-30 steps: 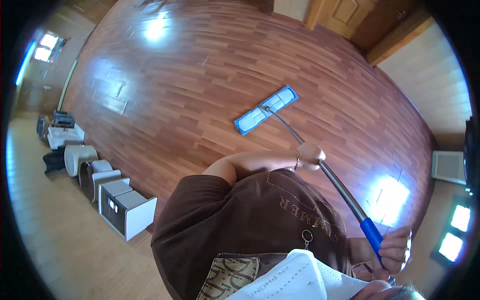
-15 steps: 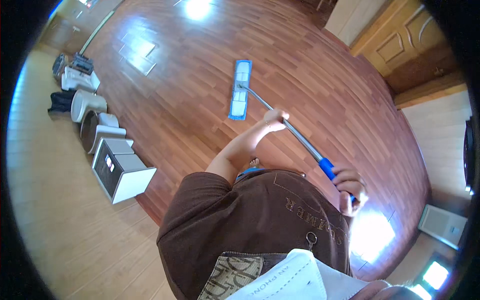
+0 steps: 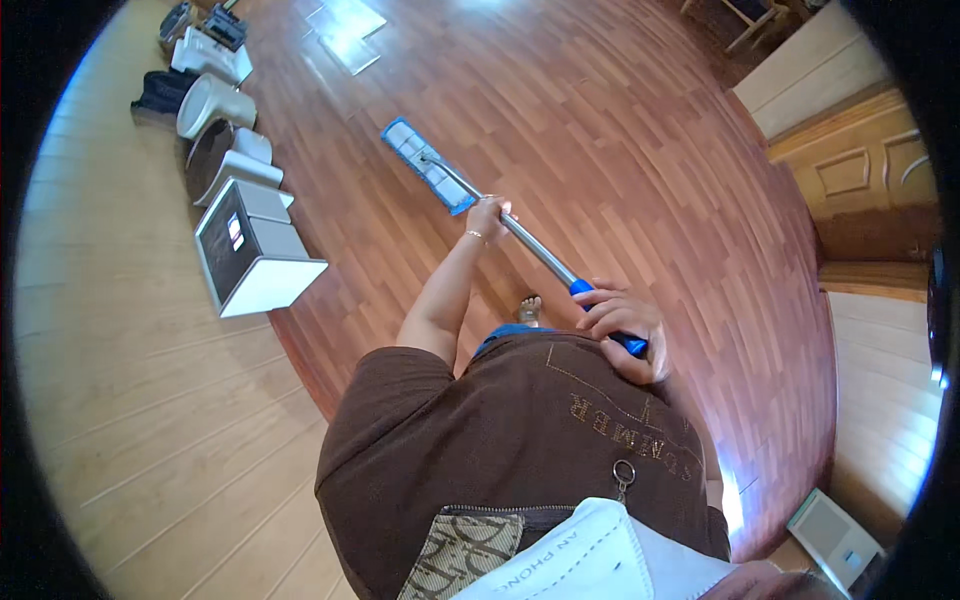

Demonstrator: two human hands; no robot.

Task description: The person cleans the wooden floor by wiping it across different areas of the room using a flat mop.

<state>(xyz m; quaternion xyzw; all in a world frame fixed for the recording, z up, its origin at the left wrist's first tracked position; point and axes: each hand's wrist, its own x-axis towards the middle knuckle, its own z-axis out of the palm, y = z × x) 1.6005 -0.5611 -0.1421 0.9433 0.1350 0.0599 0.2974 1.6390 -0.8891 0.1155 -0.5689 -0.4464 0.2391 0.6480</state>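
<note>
A flat mop (image 3: 545,256) with a silver pole slants across the view in front of my body. Its long blue-edged mop head (image 3: 425,165) lies flat on the wood-plank floor (image 3: 640,180), tilted from upper left to lower right. My left hand (image 3: 489,218), with a bracelet at the wrist, is closed round the lower pole just above the mop head. Higher up, the fingers of my right hand (image 3: 627,325) wrap round the blue grip (image 3: 630,343) at the pole's top end, close to my waist.
Along the left wall stand a white cabinet (image 3: 275,285), a brown-and-white bin (image 3: 240,150), a white tub (image 3: 215,105) and several smaller items. A wooden door (image 3: 870,180) is at the right. A white box-like appliance (image 3: 835,540) sits at lower right. Wooden furniture legs (image 3: 755,25) show at the far right.
The mop head has swung left and turned to a diagonal. Both hands have shifted left with the pole, the right one also up toward the body's middle. The room has shifted in view.
</note>
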